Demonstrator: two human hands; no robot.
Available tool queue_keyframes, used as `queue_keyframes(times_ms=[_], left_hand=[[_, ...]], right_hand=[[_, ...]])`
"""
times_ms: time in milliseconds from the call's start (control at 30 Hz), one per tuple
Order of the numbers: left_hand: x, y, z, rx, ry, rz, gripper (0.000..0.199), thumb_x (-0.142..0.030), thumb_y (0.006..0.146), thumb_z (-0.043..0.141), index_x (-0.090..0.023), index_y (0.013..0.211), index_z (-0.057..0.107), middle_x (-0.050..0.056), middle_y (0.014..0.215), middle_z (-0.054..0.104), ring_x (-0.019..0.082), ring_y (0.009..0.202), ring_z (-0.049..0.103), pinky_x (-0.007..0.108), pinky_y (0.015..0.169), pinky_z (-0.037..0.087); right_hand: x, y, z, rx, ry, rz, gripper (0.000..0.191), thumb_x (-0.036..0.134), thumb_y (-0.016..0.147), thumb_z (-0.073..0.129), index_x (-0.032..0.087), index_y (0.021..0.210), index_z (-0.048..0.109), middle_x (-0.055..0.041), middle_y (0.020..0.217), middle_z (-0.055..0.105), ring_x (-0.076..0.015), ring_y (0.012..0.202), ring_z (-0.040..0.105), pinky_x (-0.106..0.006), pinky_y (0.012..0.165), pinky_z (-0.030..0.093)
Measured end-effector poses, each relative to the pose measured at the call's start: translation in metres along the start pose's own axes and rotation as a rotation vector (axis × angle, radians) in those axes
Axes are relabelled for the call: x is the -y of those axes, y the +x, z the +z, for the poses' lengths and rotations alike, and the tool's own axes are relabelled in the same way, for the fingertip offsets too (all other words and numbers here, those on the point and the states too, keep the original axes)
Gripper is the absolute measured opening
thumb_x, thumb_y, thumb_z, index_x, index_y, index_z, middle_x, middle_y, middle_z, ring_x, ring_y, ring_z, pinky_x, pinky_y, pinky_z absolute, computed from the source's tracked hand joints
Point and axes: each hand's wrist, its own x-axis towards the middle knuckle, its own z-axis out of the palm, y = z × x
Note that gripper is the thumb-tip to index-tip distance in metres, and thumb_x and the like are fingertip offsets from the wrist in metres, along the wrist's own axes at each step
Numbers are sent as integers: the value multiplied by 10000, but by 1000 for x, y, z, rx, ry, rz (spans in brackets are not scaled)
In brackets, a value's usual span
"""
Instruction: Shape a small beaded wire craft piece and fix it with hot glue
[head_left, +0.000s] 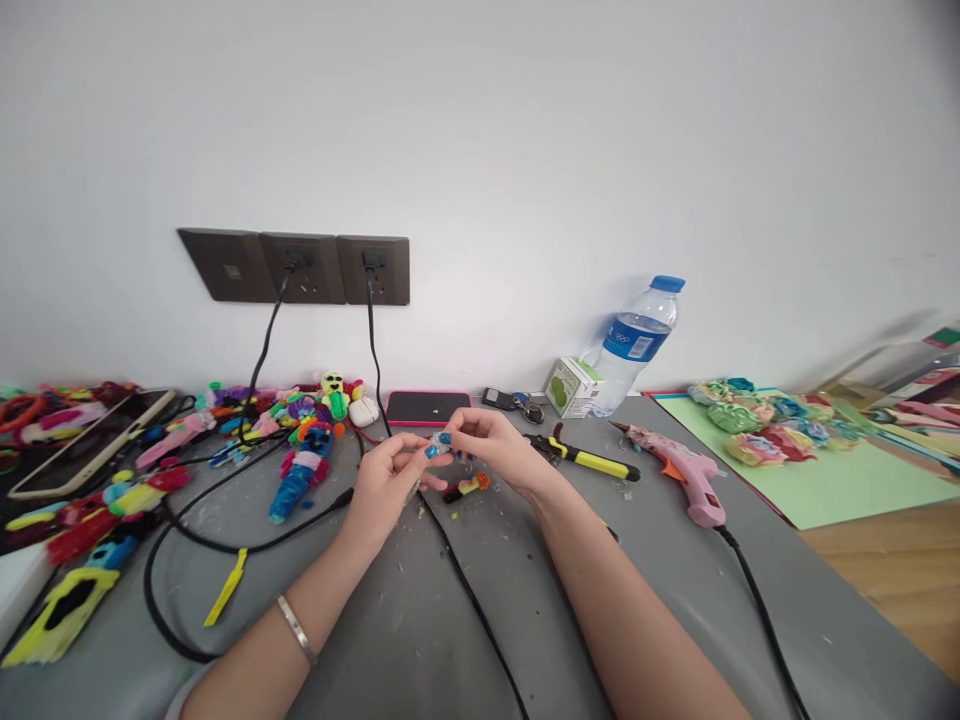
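Observation:
Above the middle of the grey table, my two hands meet fingertip to fingertip. My left hand (384, 492) is closed in a pinch, and my right hand (496, 448) pinches at the same spot from the other side. Between them is a small, clear, shiny bit (437, 440), too small to name and partly hidden by the fingers. Just below the hands lies a short orange, yellow and black fuzzy piece (466, 487). Right of my right hand rest pliers with yellow-and-black handles (600, 461). Farther right is a pink hot glue gun (694, 474).
Pipe-cleaner figures (304, 470) crowd the left, with a phone (94, 440) among them. A black cable (187, 540) loops there; another cord (480, 610) runs under my hands. At the back are a water bottle (634, 345), a small carton (571, 388) and a dark phone (427, 407).

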Motion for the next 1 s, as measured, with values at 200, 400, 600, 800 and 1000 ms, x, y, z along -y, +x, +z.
queue_keyframes(times_ms=[200, 400, 600, 800, 1000], left_hand=[[-3, -1, 2, -9, -3, 2, 393, -553, 764, 680, -193, 819, 534, 81, 769, 779, 200, 544, 707, 271, 526, 480], [-2, -2, 1, 32, -11, 28, 373, -533, 807, 650, -190, 802, 503, 73, 783, 778, 140, 419, 628, 243, 459, 434], [1, 1, 0, 47, -91, 51, 334, -477, 808, 673, -168, 874, 566, 74, 787, 774, 140, 445, 632, 271, 507, 503], [0, 1, 1, 38, -131, 34, 338, -463, 777, 707, -157, 889, 620, 71, 777, 770, 173, 546, 686, 305, 599, 562], [-2, 1, 0, 8, -100, 73, 315, -458, 780, 705, -165, 849, 612, 61, 733, 760, 150, 483, 642, 284, 530, 533]], right_hand=[[-5, 0, -2, 49, 48, 54, 303, 436, 750, 736, 166, 734, 600, 26, 635, 556, -88, 565, 473, -223, 548, 366], [-10, -1, -7, 121, 156, 138, 273, 401, 759, 748, 163, 796, 618, 28, 628, 602, -68, 524, 506, -192, 513, 395], [-7, 0, -3, 91, 258, 135, 290, 381, 715, 787, 168, 772, 599, 37, 619, 616, -57, 513, 516, -180, 513, 397], [-3, 0, 0, 45, 265, 120, 304, 388, 698, 795, 171, 742, 586, 39, 600, 615, -60, 497, 508, -190, 502, 385], [-6, 0, -2, 83, 252, 110, 319, 403, 701, 790, 179, 762, 571, 22, 647, 655, -70, 513, 538, -195, 503, 397]])
